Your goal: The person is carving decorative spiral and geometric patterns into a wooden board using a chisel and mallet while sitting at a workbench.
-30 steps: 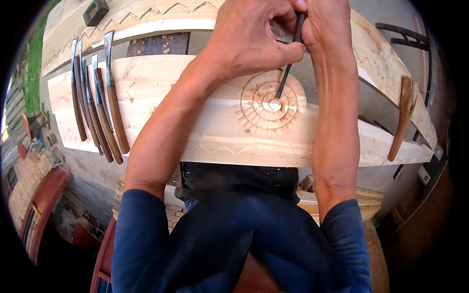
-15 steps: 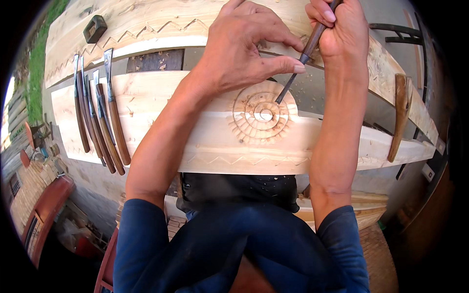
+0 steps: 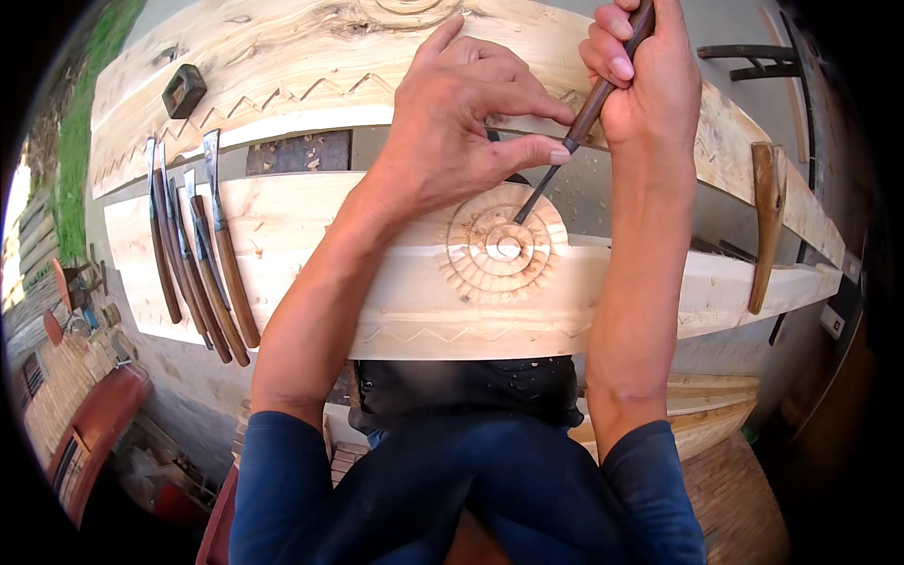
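My right hand (image 3: 640, 85) is wrapped round the dark wooden handle of a carving chisel (image 3: 593, 108). The thumb and forefinger of my left hand (image 3: 476, 113) are at the lower end of that handle, pinching it, while the other fingers stay raised. Slanting down to the left, the blade meets a round carved rosette (image 3: 508, 247) near its centre. Spiral rings and radial cuts make up the rosette, which lies on a pale plank (image 3: 405, 292) across my lap. A zigzag line runs along the plank's near edge.
Several wood-handled chisels (image 3: 226, 254) lie on the plank's left part. A second carved board (image 3: 282, 56) stretches behind, bearing a dark hexagonal block (image 3: 185, 91). At the right, a wooden mallet-like piece (image 3: 768, 217) rests across the plank. Shavings are scattered about.
The view has shifted, so the plank and tools sit lower in the picture. The chisel tip has moved closer to the rosette's centre; both hands keep their hold.
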